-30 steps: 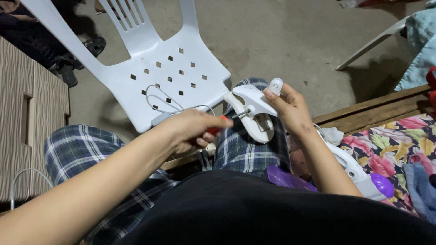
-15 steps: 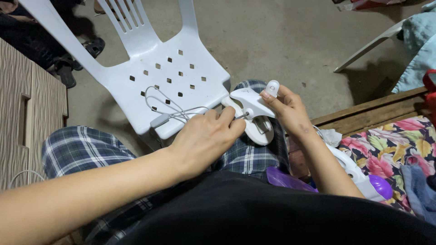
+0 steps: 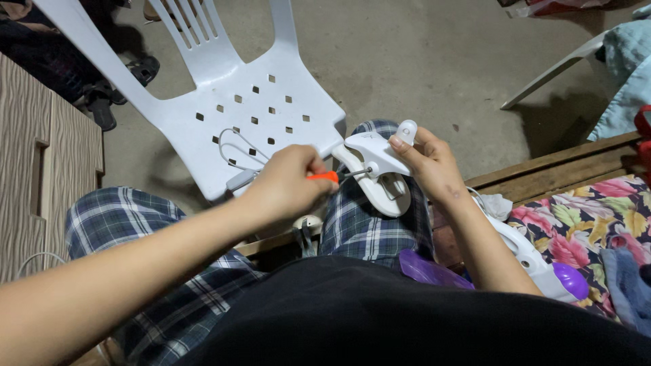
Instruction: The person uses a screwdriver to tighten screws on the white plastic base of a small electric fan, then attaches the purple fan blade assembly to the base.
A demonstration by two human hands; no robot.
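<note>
Far left of the grip: cabinet (image 3: 41, 156) with wavy wood-grain laminate, matte, boxy, one recessed slot. Beside it, dark sandals (image 3: 102, 102) on rough grey concrete floor (image 3: 420, 61).

Left and above the grip: white moulded plastic chair (image 3: 237, 95), glossy, slatted back, seat punched with small square holes. Thin white cable (image 3: 234, 146) looped on the seat, ending in a small grey oblong block just left of the knuckles.

Below the grip: blue-white plaid shorts (image 3: 129, 224), soft woven cloth over both knees; black shirt fabric nearer the camera.

Left hand (image 3: 285, 186) curled tight round a screwdriver (image 3: 329, 176): orange handle stub showing past the fingers, thin steel shank running right, tip seated in a round boss on the casing.

White plastic casing (image 3: 376, 166) held just right of the screwdriver, above the right knee. Smooth glossy shell, curved handle-like shape, oval open loop at the lower end, small rounded tab at the top. Not resting on anything.

Right hand (image 3: 434, 166) pinched on the casing's upper right, thumb on top face, fingers wrapped behind; fingertip against the rounded tab.

Right of the grip, under the forearm: second white shell (image 3: 525, 254) with purple rounded end, plus a purple translucent piece (image 3: 427, 268). Wooden bench edge (image 3: 556, 159), plain planks. Floral printed cloth (image 3: 583, 217), red-pink-green, far right.
</note>
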